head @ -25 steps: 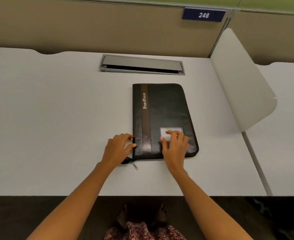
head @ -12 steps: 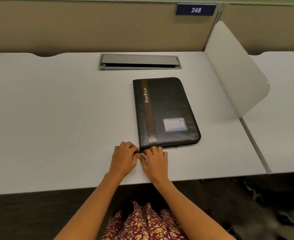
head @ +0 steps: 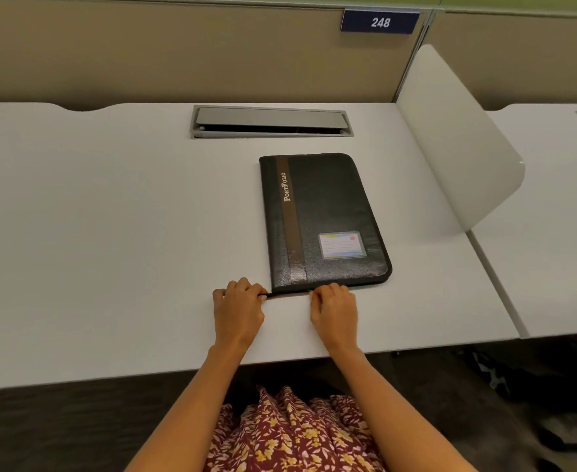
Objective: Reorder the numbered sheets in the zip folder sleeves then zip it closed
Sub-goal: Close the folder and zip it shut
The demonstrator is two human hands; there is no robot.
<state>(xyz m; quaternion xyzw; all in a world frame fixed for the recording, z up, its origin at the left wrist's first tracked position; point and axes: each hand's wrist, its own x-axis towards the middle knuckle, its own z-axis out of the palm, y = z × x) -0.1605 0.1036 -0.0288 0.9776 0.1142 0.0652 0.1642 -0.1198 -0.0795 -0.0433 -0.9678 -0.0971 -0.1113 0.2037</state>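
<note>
opening the zip (head: pixel 282 294) of the folder (head: pixel 324 212).
our left hand (head: pixel 237 308) pinches the zip's end; our right hand (head: pixel 334 310) curls on it just beside; we should pull away level, pinch firm.

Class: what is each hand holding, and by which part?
The left hand pinches the black zip tail at the folder's near-left corner. The right hand pinches at the near edge, seemingly the zip pull, hidden by fingers.
</note>
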